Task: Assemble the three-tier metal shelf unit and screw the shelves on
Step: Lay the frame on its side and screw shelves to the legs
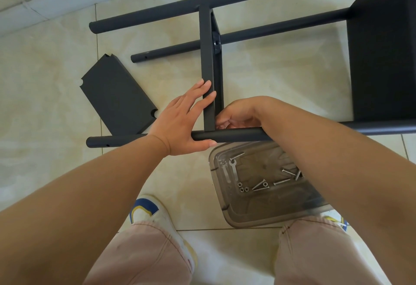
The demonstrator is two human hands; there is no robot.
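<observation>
The dark grey shelf unit lies on its side on the floor, its poles running left to right. A middle shelf (pixel 208 43) stands edge-on between the far pole (pixel 157 12) and the near pole (pixel 236 136). My left hand (pixel 183 122) lies flat against the shelf's left face, fingers straight, thumb under the near pole. My right hand (pixel 238 116) reaches behind the shelf's right side at the near pole, fingers curled; what they hold is hidden. Another shelf (pixel 382 48) is fitted at the right. A loose shelf panel (pixel 117 95) lies flat at the left.
A clear plastic tray (pixel 227 194) below the near pole holds several screws (pixel 281 181), nuts (pixel 243 188), a small flat wrench (pixel 233 166) and a hex key. My knees and shoes are at the bottom. A wall base runs along the top left.
</observation>
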